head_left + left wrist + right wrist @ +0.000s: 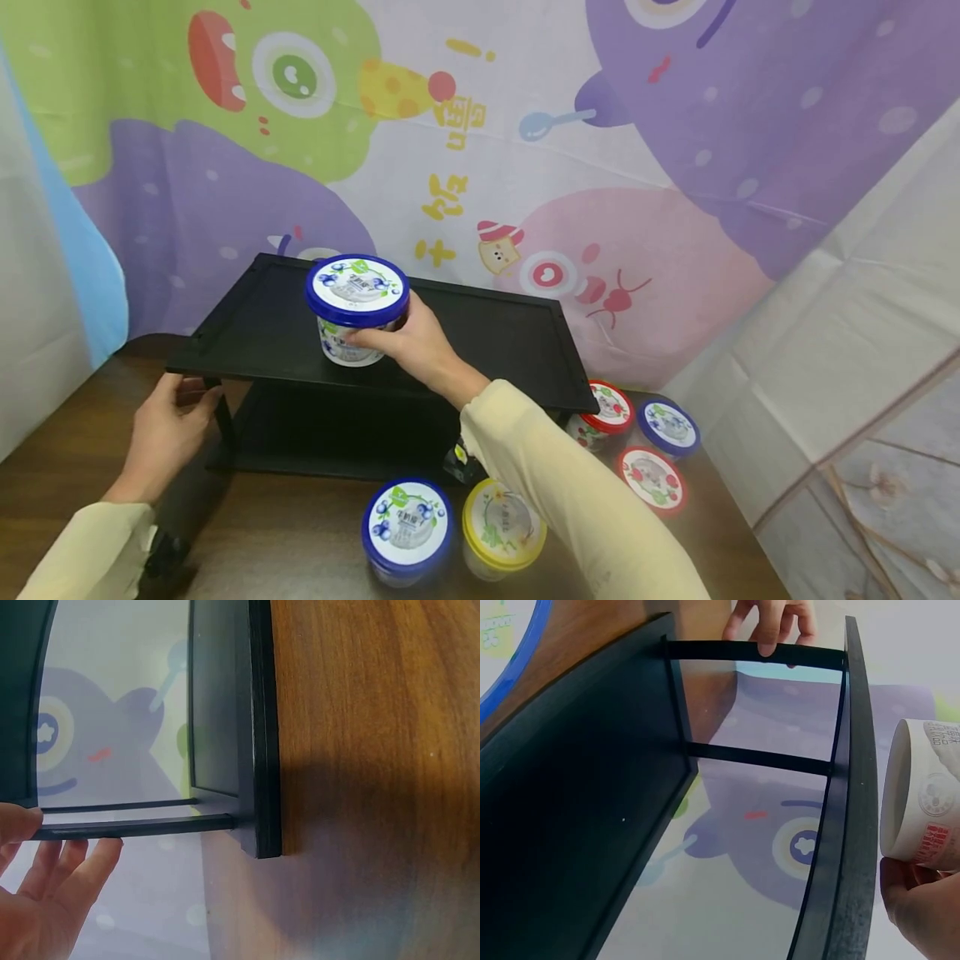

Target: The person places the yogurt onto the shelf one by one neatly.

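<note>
My right hand [420,340] grips a white paper tub [352,342] with a blue lid and blueberry print, thumb across its near side. It holds the tub upright at the front of the black two-tier rack's top shelf [480,329]. In the right wrist view, the tub's bottom [896,791] is close over the shelf's edge. Off to the left, my left hand [167,425] holds the rack's front left post [222,414]. Its thumb lies on one side of the post [135,827] and its fingers on the other in the left wrist view.
On the wooden table [292,533] in front stand another blue-lidded tub [407,533] and a yellow-lidded tub [504,529]. Right of the rack are two red-lidded tubs [652,481] and a blue-lidded one [669,427]. A printed cloth [450,167] hangs close behind.
</note>
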A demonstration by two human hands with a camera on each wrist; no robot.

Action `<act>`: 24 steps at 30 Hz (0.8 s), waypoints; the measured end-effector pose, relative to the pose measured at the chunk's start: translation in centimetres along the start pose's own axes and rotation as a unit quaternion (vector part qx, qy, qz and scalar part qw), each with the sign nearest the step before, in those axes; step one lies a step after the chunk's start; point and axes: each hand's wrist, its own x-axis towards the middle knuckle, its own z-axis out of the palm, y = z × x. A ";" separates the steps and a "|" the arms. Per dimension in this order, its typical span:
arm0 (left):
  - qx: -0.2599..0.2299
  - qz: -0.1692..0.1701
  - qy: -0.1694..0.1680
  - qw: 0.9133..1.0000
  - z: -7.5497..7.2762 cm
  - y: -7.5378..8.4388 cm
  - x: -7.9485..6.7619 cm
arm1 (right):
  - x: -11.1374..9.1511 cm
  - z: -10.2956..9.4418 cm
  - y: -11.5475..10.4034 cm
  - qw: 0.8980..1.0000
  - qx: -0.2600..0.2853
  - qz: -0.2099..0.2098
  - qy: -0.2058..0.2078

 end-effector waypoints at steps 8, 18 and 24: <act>-0.005 -0.013 -0.014 1.000 0.0 0.2 0.0 | 0.3 0.2 0.1 1.000 -0.002 0.000 0.001; -0.005 -0.010 -0.015 1.000 -0.1 0.0 0.0 | 0.9 0.8 0.2 1.000 -0.004 0.011 0.005; -0.001 -0.005 -0.004 1.000 -0.1 0.0 0.0 | 1.3 1.0 0.2 1.000 -0.008 0.017 0.007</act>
